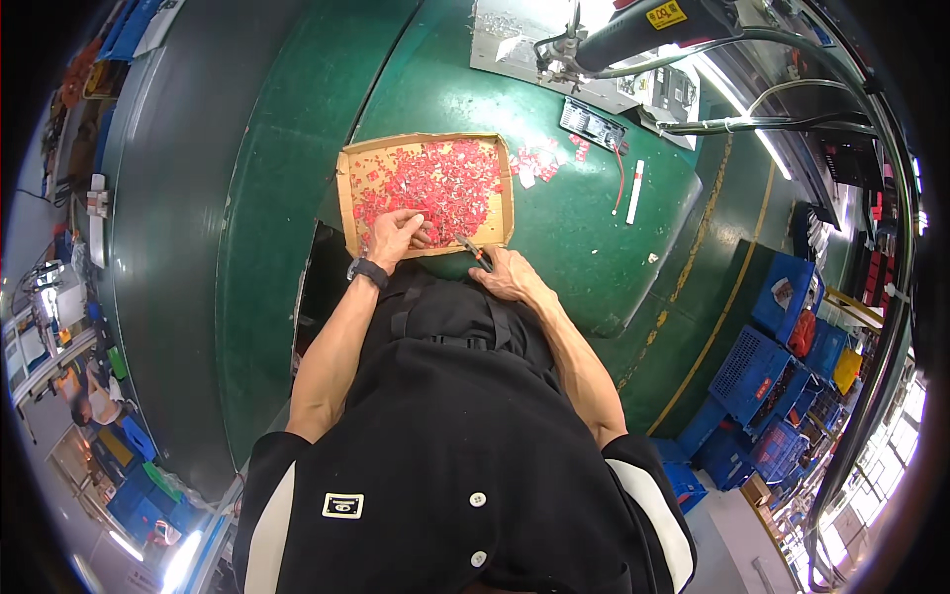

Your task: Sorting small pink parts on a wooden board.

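A shallow cardboard box [344, 203] lies on the green table, its bottom covered with many small red pieces [440, 183]. Over the near left part of the box is my left hand [396, 236], fingers curled and pinched together just above the red pieces. Whatever sits between those fingertips is too small to make out. My right hand [510, 275], at the near right edge of the box, is closed round a pair of pliers [478, 256] with orange-and-black handles. The metal jaws point over the box's near edge toward the pieces.
Loose red and white scraps [535, 163] lie right of the box. Beyond them are a black-and-silver device [592, 126] with a red wire and a white strip [635, 192]. A machine arm [643, 38] overhangs the table's far side. Blue crates [750, 366] stand at the right.
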Action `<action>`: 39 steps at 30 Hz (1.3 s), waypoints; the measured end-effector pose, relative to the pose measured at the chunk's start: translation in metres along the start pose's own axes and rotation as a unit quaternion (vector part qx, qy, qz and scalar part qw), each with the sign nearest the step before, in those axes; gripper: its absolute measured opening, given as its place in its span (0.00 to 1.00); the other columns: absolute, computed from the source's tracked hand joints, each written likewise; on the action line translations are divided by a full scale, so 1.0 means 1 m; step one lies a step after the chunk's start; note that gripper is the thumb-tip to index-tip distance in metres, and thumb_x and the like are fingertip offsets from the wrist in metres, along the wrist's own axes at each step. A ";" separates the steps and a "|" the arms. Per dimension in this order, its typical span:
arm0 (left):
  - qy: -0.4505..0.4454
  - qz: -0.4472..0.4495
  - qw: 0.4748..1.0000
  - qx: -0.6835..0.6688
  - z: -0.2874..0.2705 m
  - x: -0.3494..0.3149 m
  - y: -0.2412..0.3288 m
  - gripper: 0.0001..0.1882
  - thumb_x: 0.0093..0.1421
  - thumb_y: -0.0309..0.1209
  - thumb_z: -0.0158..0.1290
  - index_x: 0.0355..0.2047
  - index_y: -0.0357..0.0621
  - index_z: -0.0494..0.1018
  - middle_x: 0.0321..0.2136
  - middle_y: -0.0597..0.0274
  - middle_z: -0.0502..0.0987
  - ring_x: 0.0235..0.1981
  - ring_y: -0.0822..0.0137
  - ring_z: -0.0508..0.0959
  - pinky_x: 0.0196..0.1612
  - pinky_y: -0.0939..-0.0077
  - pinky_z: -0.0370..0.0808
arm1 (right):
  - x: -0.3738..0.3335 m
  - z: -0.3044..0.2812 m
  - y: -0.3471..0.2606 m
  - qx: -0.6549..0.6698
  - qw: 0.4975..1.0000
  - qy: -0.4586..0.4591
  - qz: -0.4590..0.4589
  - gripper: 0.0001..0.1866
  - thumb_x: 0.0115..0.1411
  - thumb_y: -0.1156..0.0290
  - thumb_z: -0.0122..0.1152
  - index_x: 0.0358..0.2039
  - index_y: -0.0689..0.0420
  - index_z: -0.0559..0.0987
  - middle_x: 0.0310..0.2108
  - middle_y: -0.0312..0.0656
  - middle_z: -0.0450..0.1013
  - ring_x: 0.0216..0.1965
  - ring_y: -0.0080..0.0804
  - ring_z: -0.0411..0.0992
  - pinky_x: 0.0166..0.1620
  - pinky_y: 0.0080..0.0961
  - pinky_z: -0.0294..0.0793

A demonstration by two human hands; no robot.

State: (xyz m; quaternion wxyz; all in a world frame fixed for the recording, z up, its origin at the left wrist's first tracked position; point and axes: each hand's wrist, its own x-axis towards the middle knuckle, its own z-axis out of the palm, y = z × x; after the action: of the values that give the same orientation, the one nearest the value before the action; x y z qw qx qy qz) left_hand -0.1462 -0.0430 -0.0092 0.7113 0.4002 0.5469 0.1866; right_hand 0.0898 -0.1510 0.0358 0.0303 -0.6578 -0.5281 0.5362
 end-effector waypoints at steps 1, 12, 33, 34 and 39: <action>-0.007 -0.010 1.000 -0.016 0.000 -0.001 0.000 0.15 0.68 0.31 0.52 0.47 0.29 0.74 0.37 0.52 0.82 0.29 0.68 0.82 0.31 0.76 0.79 | -0.003 -0.005 -0.006 -0.001 1.000 0.000 0.000 0.27 0.60 0.56 0.60 0.53 0.62 0.72 0.44 0.66 0.75 0.48 0.64 0.73 0.50 0.49 0.72; -0.058 0.141 0.962 0.224 0.077 0.020 0.050 0.14 0.67 0.31 0.53 0.45 0.33 0.80 0.29 0.60 0.83 0.24 0.74 0.79 0.30 0.79 0.77 | -0.004 0.003 0.004 -0.012 1.000 0.007 0.011 0.27 0.60 0.53 0.61 0.50 0.61 0.74 0.41 0.64 0.77 0.48 0.60 0.75 0.51 0.49 0.73; 0.080 0.303 0.852 0.420 0.012 0.003 -0.011 0.19 0.52 0.26 0.66 0.44 0.38 0.75 0.31 0.52 0.76 0.30 0.58 0.79 0.39 0.66 0.77 | -0.011 0.000 0.002 -0.013 1.000 -0.021 0.015 0.25 0.60 0.53 0.61 0.47 0.62 0.74 0.38 0.63 0.77 0.45 0.61 0.75 0.48 0.49 0.72; 0.086 0.260 0.872 0.406 0.016 0.000 -0.012 0.23 0.51 0.25 0.66 0.48 0.41 0.75 0.38 0.51 0.74 0.36 0.55 0.79 0.40 0.64 0.77 | -0.009 -0.001 -0.002 -0.028 0.999 -0.030 0.006 0.25 0.60 0.53 0.61 0.49 0.61 0.74 0.39 0.63 0.77 0.46 0.61 0.75 0.49 0.49 0.73; 0.108 0.270 0.860 0.419 0.023 0.006 0.001 0.31 0.51 0.23 0.65 0.57 0.51 0.73 0.46 0.50 0.66 0.42 0.50 0.76 0.43 0.58 0.77 | -0.003 -0.002 -0.006 -0.047 0.998 -0.037 -0.001 0.26 0.60 0.53 0.60 0.52 0.60 0.74 0.39 0.63 0.77 0.47 0.60 0.75 0.51 0.49 0.73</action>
State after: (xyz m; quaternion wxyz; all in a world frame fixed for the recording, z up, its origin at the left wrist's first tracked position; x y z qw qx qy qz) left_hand -0.1230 -0.0469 -0.0101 0.3343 0.7696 0.5179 0.1665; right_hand 0.0875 -0.1496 0.0426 -0.0192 -0.6377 -0.5540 0.5348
